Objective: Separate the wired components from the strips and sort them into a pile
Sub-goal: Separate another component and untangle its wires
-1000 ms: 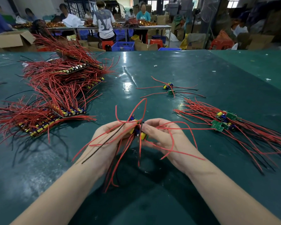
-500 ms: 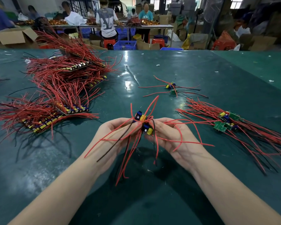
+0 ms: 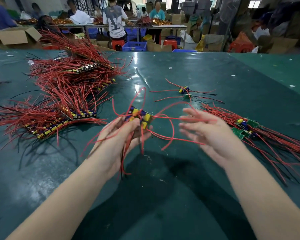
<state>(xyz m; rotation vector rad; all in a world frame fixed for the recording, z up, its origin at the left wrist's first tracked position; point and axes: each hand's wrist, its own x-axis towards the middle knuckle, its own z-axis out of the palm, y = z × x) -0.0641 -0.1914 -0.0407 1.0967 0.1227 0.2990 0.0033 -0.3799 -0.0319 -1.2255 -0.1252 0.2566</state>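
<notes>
Green table [image 3: 215, 70]; cardboard boxes [image 3: 14, 36], possibly windows behind.

This is a factory assembly floor for small electronics. A long worktop [image 3: 189, 70] covered in dark green sheeting carries heaps of component strips [image 3: 71, 87] bristling with red wires toward its left edge. Beyond its far edge, other workers [image 3: 115, 21] sit on red plastic stools [image 3: 117, 43] at a second bench [image 3: 133, 27] loaded with similar wired parts. Open cardboard cartons [image 3: 14, 37], blue plastic crates [image 3: 134, 46] and stacked boxes [image 3: 189, 6] crowd the floor behind them.
</notes>
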